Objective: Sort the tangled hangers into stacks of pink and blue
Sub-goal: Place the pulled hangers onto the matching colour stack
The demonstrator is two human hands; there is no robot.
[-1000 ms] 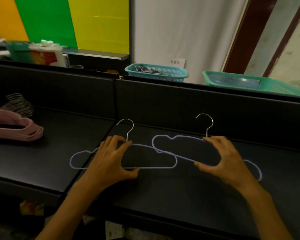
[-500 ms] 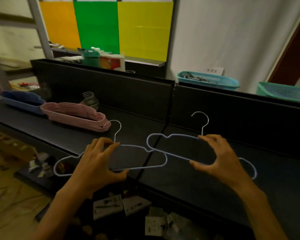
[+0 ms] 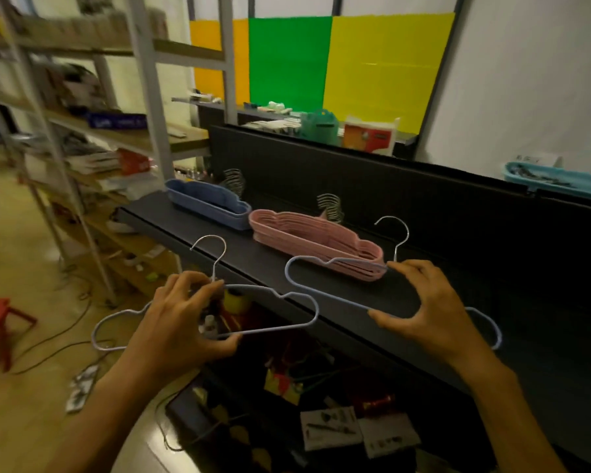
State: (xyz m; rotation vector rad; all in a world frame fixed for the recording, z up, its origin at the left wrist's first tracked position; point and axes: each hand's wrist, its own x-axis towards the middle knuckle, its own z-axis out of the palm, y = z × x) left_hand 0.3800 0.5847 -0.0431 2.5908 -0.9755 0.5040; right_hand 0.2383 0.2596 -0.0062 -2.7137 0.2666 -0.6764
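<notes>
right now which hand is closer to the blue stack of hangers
Left. The left hand, gripping one blue hanger, sits below the blue stack. The right hand, gripping another, is farther right, in front of the pink stack's end.

Both bare forearms reach forward from the bottom of the frame. The left hand (image 3: 181,322) has its fingers curled over the top and the thumb tucked under, a pinch-style grip. The right hand (image 3: 423,312) does the same, fingers arched on top, thumb stretched out left below.
</notes>
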